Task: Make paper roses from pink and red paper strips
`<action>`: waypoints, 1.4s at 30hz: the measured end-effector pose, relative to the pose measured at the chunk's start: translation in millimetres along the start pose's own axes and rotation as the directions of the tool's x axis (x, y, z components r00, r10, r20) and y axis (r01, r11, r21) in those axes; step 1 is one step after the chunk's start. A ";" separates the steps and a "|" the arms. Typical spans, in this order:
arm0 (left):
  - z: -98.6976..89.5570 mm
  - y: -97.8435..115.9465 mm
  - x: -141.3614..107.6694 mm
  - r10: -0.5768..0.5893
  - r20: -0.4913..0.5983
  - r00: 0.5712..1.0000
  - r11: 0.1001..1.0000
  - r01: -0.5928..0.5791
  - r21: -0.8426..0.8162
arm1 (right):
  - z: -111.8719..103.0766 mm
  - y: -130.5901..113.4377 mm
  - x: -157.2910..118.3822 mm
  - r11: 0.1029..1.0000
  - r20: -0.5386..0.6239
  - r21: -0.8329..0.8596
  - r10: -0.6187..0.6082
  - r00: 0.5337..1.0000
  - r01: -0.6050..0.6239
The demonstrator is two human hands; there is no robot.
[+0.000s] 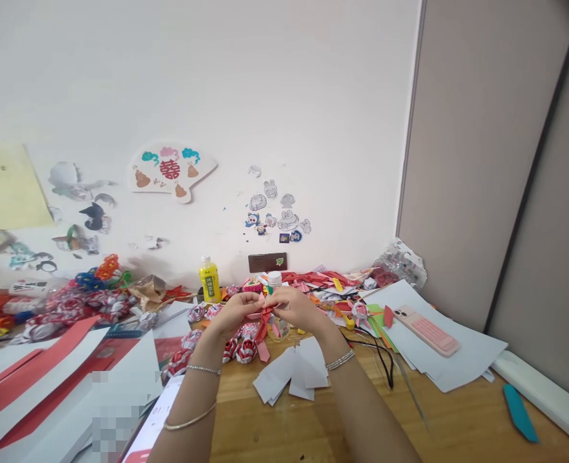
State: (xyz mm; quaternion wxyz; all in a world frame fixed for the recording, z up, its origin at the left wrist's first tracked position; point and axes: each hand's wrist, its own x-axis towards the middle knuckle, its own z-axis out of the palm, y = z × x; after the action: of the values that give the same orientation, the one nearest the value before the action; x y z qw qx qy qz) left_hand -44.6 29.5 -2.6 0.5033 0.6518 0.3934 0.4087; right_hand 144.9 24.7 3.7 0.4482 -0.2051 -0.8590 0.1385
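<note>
My left hand (pixel 240 311) and my right hand (pixel 291 306) meet above the middle of the wooden table, fingers pinched together. Between them is a piece made of folded red and pink paper strips (pixel 261 329), with strip ends hanging down. Several red-and-white paper balls (pixel 246 350) lie below and behind my left hand. A clear bottle with a white cap (pixel 274 279) stands just behind my right hand and is partly hidden. In front of my hands lie several cut white paper pieces (pixel 291 371).
A yellow drink bottle (pixel 209 283) stands near the wall. Red and white paper sheets (pixel 38 386) cover the left side, beside a lit phone screen (pixel 161 411). At right, a pink phone (pixel 426 330) rests on white sheets (pixel 477 347). A teal strip (pixel 520 413) lies farther right.
</note>
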 end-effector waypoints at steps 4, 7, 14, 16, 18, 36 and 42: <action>1.3 -0.6 0.3 0.003 -0.018 1.000 1.000 -0.003 -0.007 | 0.3 0.1 0.8 1.000 0.006 0.026 0.006 1.000 -0.006; 3.9 2.1 -1.0 0.033 -0.047 0.998 0.999 -0.033 -0.016 | -3.2 0.1 0.4 0.998 -0.009 0.041 0.038 0.999 -0.037; 16.2 16.1 -4.6 0.200 -0.204 0.958 0.978 -0.209 -0.021 | -21.6 -6.6 -6.0 0.970 -0.147 0.149 0.213 0.966 -0.191; 19.7 19.1 -4.6 0.247 -0.251 0.936 0.966 -0.259 -0.014 | -21.8 -6.3 -6.4 0.954 -0.180 0.198 0.261 0.948 -0.225; 22.4 21.0 -4.2 0.282 -0.289 0.915 0.955 -0.298 -0.010 | -19.3 -4.3 -5.5 0.938 -0.209 0.253 0.294 0.933 -0.239; 37.0 32.7 -8.4 0.316 -0.296 0.901 0.944 -0.268 0.192 | -10.2 -14.2 1.5 0.924 -0.253 0.297 0.320 0.913 -0.242; 36.5 33.6 -7.4 0.327 -0.336 0.883 0.932 -0.242 0.270 | -8.1 -18.3 2.3 0.955 -0.245 0.215 0.256 0.935 -0.205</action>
State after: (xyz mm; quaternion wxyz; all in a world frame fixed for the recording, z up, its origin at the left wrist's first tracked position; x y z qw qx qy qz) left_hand -9.9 4.2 23.4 0.2774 0.6641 0.4247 0.5492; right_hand 146.2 10.2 17.6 0.5590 -0.2790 -0.7429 0.2403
